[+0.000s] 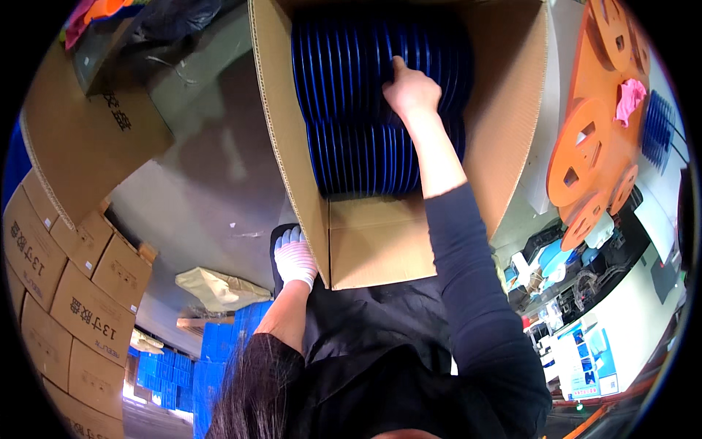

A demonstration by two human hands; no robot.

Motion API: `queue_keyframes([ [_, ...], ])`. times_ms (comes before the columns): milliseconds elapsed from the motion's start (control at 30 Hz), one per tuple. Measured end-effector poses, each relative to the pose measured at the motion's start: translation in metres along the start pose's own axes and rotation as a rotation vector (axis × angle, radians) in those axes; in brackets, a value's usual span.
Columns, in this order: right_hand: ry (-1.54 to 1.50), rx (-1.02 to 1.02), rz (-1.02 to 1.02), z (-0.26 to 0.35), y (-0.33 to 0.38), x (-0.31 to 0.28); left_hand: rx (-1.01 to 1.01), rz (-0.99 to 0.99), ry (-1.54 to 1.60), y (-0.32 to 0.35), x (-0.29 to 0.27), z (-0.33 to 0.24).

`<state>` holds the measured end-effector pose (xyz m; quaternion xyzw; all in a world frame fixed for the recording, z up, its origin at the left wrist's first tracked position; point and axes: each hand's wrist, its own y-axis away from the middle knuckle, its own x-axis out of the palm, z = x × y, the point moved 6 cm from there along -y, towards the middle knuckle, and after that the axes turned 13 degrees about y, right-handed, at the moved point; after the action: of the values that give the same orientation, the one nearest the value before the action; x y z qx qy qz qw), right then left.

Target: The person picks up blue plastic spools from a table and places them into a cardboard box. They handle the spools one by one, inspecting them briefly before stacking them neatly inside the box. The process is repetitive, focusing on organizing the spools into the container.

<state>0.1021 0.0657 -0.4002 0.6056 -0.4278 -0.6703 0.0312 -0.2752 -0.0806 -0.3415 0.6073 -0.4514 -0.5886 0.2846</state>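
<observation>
An open cardboard box (pixel 376 241) stands in front of me, holding two rows of blue ribbed discs (pixel 344 69) set on edge side by side. My bare right hand (pixel 413 91) is inside the box over the discs. Its index finger is stretched out and touches the tops of the far row, while the other fingers look curled and partly hidden. My left hand (pixel 295 260), in a white and grey glove, lies with its fingers extended beside the box's near left corner, against dark fabric. It grips nothing that I can see.
Stacked closed cartons (pixel 88 307) rise at the left, below a tilted cardboard panel (pixel 95 132). Blue stacks (pixel 216 344) stand behind a tan sack (pixel 219 289). On the right are an orange panel with round discs (pixel 581 150), a pink cloth (pixel 629 101) and a cluttered white table (pixel 636 311).
</observation>
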Motion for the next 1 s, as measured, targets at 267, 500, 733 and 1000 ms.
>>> queue_keyframes([
  [267, -0.034, -0.039, -0.446, 0.025, 0.094, 0.003, 0.071, -0.075, -0.045, 0.003, 0.002, 0.000],
  [500, -0.417, -0.415, -0.644, 0.096, 0.074, -0.002, 0.053, -0.065, 0.051, 0.001, 0.002, 0.001],
  [733, -0.138, -0.253, -0.369, 0.159, 0.030, 0.006, 0.051, -0.065, 0.050, 0.002, 0.006, 0.003],
  [1000, -0.042, -0.256, -0.213, 0.156, -0.012, 0.004, 0.100, -0.125, 0.044, 0.001, 0.006, 0.005],
])
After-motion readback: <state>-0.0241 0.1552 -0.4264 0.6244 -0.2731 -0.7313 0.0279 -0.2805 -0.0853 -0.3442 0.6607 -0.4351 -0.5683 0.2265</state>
